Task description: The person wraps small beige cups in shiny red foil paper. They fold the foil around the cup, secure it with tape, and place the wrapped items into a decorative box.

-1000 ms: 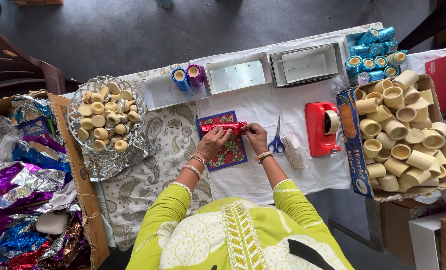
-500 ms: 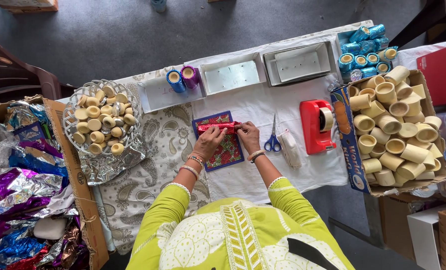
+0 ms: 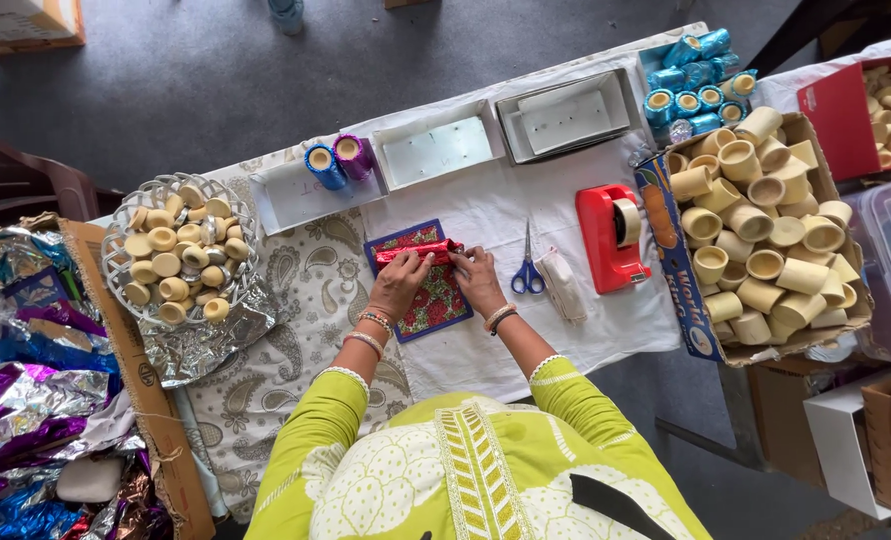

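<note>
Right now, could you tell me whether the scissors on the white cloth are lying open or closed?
Closed. The scissors lie flat on the white cloth, their blades together as one thin point, blue handles side by side, just beyond the right hand.

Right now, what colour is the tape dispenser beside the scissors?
Red, the plastic tape dispenser holding a pale tape roll; head view shows it clearly.

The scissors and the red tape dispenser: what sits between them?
In the head view, a small whitish wrapped bundle lies on the white cloth between the scissors and the red tape dispenser.
</note>
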